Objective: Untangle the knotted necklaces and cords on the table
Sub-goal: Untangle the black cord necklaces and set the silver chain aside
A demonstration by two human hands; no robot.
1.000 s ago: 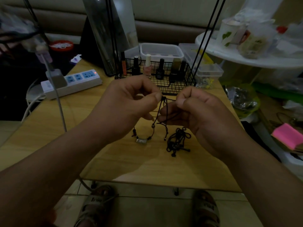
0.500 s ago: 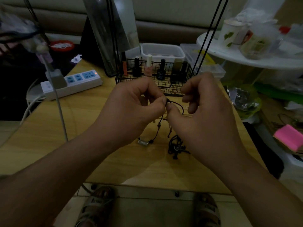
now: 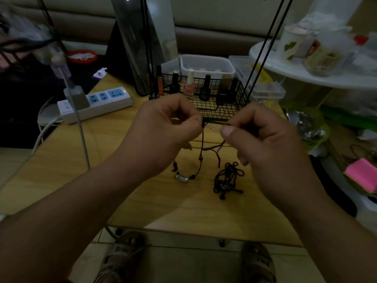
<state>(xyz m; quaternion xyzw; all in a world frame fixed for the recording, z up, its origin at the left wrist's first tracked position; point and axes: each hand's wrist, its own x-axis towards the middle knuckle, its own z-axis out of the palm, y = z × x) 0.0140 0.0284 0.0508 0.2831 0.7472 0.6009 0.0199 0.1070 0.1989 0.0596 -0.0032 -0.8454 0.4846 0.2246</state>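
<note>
Down at the bottom, two grey strapped sandals sit planted on the tiled floor, just under the near edge of the pale wooden surface. Moving up onto the wood, a knotted bundle of black cord lies in a heap on the right, untouched, waiting its turn. Just left of it rests a small silver pendant, and from there the thin reddish-brown beaded cord climbs off the wood into the air.

And here is the action: both hands are raised above the surface, close but apart. The left hand pinches the cord between thumb and forefinger at its top; the right hand pinches a strand just opposite, other fingers curled in. A short stretch runs taut between the two pinches, with loose ends dangling below.

This looks like the pulling-apart step on the first necklace, working a knot near the left pinch. The next move calls for a gentle, steady draw of the strand through, not a yank, or the knot could cinch tighter.

Beyond the hands stands a black wire basket of nail polish bottles, with a white power strip off to the left.
</note>
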